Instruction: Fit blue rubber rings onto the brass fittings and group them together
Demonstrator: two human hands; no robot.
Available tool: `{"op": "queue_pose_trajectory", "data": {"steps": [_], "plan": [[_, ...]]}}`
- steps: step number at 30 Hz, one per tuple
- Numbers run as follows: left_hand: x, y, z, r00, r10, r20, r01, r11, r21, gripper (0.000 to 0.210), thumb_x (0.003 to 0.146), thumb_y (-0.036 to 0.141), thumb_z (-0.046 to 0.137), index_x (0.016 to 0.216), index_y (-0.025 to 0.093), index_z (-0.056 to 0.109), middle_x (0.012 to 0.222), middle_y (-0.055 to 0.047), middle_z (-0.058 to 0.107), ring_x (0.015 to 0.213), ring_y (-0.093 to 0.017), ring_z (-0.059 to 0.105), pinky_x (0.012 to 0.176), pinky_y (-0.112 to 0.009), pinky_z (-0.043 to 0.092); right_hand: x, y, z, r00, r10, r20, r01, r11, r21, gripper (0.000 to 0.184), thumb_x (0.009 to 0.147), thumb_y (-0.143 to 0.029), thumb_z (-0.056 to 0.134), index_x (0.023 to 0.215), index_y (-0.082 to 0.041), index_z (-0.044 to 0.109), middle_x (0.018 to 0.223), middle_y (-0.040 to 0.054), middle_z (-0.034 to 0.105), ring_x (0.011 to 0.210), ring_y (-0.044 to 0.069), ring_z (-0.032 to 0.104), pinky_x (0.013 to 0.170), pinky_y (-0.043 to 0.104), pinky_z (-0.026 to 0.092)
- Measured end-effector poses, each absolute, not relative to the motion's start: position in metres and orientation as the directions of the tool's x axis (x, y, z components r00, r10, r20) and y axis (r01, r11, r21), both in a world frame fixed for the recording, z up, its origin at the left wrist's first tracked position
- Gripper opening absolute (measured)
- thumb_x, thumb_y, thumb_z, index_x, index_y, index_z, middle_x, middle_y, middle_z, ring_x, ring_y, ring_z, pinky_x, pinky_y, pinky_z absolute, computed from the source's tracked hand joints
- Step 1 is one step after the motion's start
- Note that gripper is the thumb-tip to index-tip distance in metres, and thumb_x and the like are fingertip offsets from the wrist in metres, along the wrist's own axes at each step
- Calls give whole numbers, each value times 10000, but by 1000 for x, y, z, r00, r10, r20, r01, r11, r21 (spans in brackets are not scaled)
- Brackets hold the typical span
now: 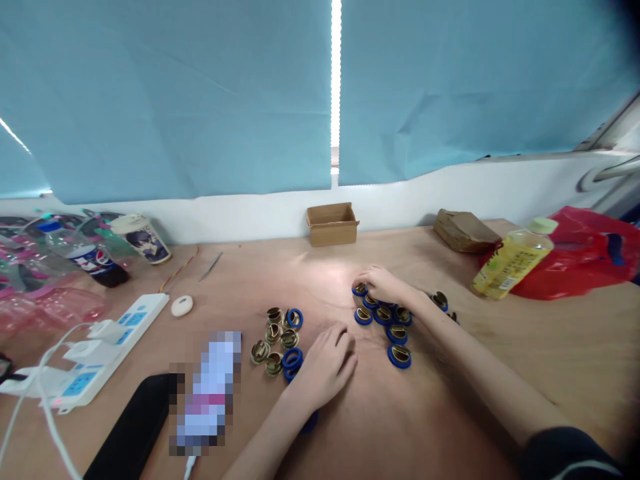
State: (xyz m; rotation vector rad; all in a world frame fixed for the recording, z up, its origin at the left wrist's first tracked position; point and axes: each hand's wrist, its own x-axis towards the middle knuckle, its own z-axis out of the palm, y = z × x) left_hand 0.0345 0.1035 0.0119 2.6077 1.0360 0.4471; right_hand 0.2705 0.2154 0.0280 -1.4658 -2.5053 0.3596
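My right hand (383,283) reaches to the back of a right-hand group, its fingers closed on a brass disc in a blue ring (359,289). Beside and below it lie several more blue-ringed brass discs (399,355), each with a raised bar across its top. My left hand (327,363) rests palm down on the table with loosely bent fingers a little apart, and I see nothing in it. Left of it is a group of plain brass discs (273,332), with loose blue rings (293,359) close to the wrist. My left forearm partly covers some blue rings.
A small open cardboard box (333,230) stands by the wall. On the left are a phone (210,390), a black case (135,427), a power strip (117,347) and a cola bottle (95,263). A yellow drink bottle (515,263) and red plastic bag (590,260) lie right.
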Motion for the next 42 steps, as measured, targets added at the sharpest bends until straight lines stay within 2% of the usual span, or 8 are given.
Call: {"op": "queue_pose_trajectory", "data": {"steps": [8, 14, 17, 22, 29, 33, 37, 42], "plan": [[34, 104, 10, 695, 694, 188, 599, -703, 383, 197, 908, 210, 506, 1103, 188, 496, 1308, -120, 524, 1219, -273, 505, 1035, -424, 443, 272, 213, 29, -448, 890, 83, 829, 448, -333, 592, 653, 32, 439, 1127, -209, 700, 1139, 48, 718, 1066, 229, 637, 940, 311, 441], [35, 105, 11, 698, 689, 195, 594, -709, 381, 159, 904, 200, 507, 1063, 189, 503, 1289, -116, 537, 1202, -270, 520, 1026, -418, 452, 294, 202, 42, -345, 925, 159, 855, 380, -353, 518, 769, -14, 419, 1204, -194, 635, 1215, 51, 680, 1104, 207, 626, 935, 293, 471], [35, 104, 11, 697, 690, 194, 596, -708, 379, 173, 905, 201, 507, 1077, 187, 502, 1294, -118, 531, 1209, -270, 514, 1031, -421, 449, 325, 191, 48, -252, 952, 176, 890, 299, -343, 427, 838, -82, 404, 1178, -190, 638, 1151, 62, 708, 1025, 211, 666, 875, 303, 508], [35, 104, 11, 698, 692, 187, 600, -706, 375, 164, 904, 202, 506, 1068, 183, 509, 1292, -121, 532, 1203, -269, 516, 1023, -416, 457, 386, 156, 44, -111, 975, 194, 941, 166, -296, 323, 860, -202, 425, 1047, -165, 685, 1053, 112, 734, 941, 281, 689, 814, 366, 524], [35, 106, 9, 695, 692, 197, 599, -708, 375, 184, 904, 199, 499, 1088, 189, 510, 1298, -119, 531, 1214, -272, 510, 1023, -431, 460, 411, 120, 15, 111, 981, 159, 936, -50, -348, 295, 875, -341, 448, 1012, -173, 648, 901, 96, 751, 701, 230, 707, 626, 308, 526], [35, 107, 7, 693, 692, 204, 598, -709, 373, 195, 912, 201, 489, 1105, 189, 507, 1302, -121, 533, 1222, -273, 509, 1026, -439, 459, 402, 120, 7, 133, 961, 243, 916, -25, -400, 236, 853, -327, 468, 918, -211, 663, 803, 57, 747, 640, 208, 689, 587, 285, 499], [34, 107, 7, 696, 688, 204, 596, -713, 369, 195, 918, 208, 483, 1111, 188, 505, 1312, -126, 528, 1229, -275, 504, 1023, -448, 462, 393, 125, 6, 123, 952, 281, 911, 4, -412, 243, 856, -318, 453, 855, -208, 670, 782, 65, 736, 664, 220, 677, 615, 299, 488], [34, 107, 6, 693, 685, 224, 590, -718, 370, 210, 909, 196, 489, 1118, 199, 502, 1306, -119, 529, 1215, -275, 516, 1013, -454, 471, 382, 127, 4, 99, 951, 294, 889, 48, -456, 265, 884, -319, 435, 905, -188, 664, 860, 92, 731, 758, 243, 679, 698, 337, 516]]}}
